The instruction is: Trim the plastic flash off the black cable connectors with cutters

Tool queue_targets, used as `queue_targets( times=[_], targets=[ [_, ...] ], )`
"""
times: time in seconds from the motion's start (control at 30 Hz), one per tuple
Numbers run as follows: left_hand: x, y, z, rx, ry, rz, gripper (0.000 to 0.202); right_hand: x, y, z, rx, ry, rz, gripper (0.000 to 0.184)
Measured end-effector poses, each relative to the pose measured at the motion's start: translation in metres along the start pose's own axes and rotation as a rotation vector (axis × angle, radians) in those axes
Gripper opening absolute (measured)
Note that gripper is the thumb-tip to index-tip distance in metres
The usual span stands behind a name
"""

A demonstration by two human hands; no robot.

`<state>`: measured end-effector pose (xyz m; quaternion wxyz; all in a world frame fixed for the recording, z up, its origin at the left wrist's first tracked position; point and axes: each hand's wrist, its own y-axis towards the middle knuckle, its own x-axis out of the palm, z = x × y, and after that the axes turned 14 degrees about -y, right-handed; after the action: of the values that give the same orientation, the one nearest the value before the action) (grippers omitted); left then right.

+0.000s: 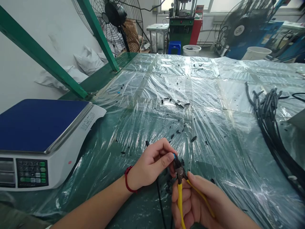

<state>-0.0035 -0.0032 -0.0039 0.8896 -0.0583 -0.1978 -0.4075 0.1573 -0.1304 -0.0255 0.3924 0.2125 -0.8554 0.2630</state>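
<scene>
My left hand pinches the end of a thin black cable, whose tip shows a bit of blue at my fingertips. My right hand is wrapped round the yellow handles of a pair of cutting pliers. The dark jaws of the pliers sit right at the cable tip, touching my left fingers. The cable runs down toward me between my two arms. Both hands hover low over a green table covered with clear plastic sheet.
A white weighing scale with a blue platform stands at the left. A bundle of black cables lies at the right. Small black offcuts dot the sheet. Green frame bars, fans and machines stand behind.
</scene>
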Motion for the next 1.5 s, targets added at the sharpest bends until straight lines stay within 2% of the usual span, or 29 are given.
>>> queue_targets(
  times=[0.23,0.63,0.83,1.03,1.23,1.4,1.5],
  targets=[
    [-0.003,0.000,-0.005,-0.003,-0.020,0.005,0.017,0.001,0.001,0.005,-0.017,-0.025,0.061,0.064],
    [-0.001,-0.001,-0.002,0.024,0.009,-0.004,0.018,0.007,0.007,0.007,-0.071,-0.052,0.025,0.060],
    [-0.002,-0.001,-0.001,0.032,0.019,-0.037,0.016,0.007,0.006,0.008,-0.065,-0.108,0.068,0.066],
    [-0.002,-0.001,0.000,0.012,0.040,-0.033,0.023,0.003,0.009,0.017,-0.077,-0.139,0.096,0.060],
    [-0.005,0.002,-0.007,-0.046,0.004,-0.025,0.020,0.006,0.009,0.008,0.039,-0.111,0.139,0.056],
    [-0.006,0.003,-0.010,-0.033,0.021,-0.009,0.020,0.001,0.011,0.013,-0.081,-0.141,0.079,0.058],
    [-0.006,0.003,-0.010,-0.018,-0.005,-0.009,0.019,-0.003,0.010,0.016,-0.106,-0.097,0.056,0.056]
  ],
)
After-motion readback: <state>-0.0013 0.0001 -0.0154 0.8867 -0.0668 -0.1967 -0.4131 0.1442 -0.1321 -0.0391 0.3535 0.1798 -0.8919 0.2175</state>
